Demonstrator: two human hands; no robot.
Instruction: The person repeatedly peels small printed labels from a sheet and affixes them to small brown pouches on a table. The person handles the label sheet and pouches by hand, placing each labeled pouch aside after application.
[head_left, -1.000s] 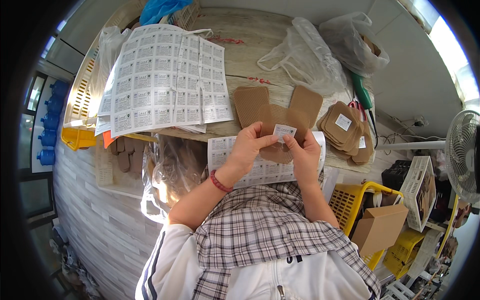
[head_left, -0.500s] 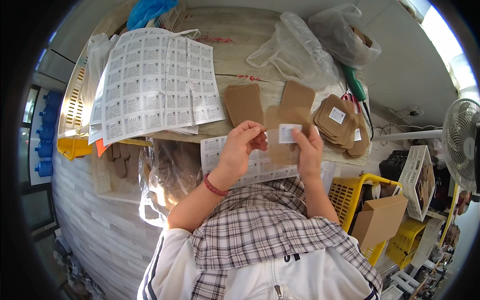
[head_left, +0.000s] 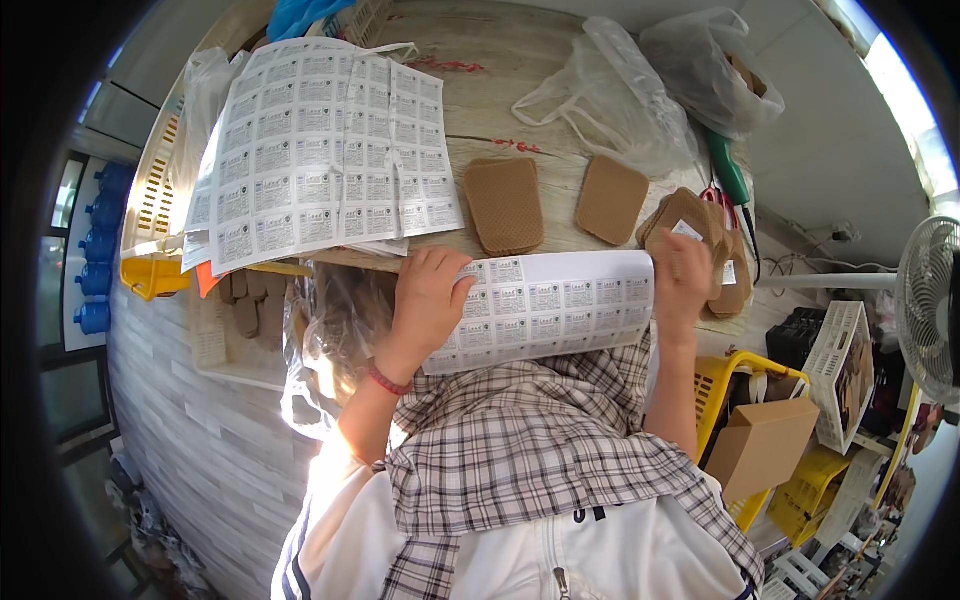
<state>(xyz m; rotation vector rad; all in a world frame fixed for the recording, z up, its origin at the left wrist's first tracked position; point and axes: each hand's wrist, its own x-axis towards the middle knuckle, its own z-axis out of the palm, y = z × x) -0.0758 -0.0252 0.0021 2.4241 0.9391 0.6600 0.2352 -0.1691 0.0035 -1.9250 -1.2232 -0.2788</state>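
A sheet of white printed labels (head_left: 560, 308) lies across my lap at the table's front edge, its top strip partly bare of labels. My left hand (head_left: 432, 300) holds this sheet by its left edge, thumb on top and fingers behind. My right hand (head_left: 683, 285), smeared by motion, is at the front of a pile of labelled brown mesh pads (head_left: 668, 212) on the right; whether it still touches a pad I cannot tell. Two unlabelled groups stand further back: a stack of brown pads (head_left: 503, 205) and a brown pad (head_left: 612, 200) to its right.
Large label sheets (head_left: 330, 150) cover the table's left side. Clear plastic bags (head_left: 625, 100), a green-handled tool (head_left: 727, 165) and red-handled scissors (head_left: 718, 200) lie at the right. A yellow basket (head_left: 712, 390) with a cardboard box (head_left: 762, 448) stands right of me, near a fan (head_left: 930, 300).
My right hand has carried a labelled brown pad rightward to the pile. My left hand has moved left and down onto the label sheet's edge. The view has shifted slightly.
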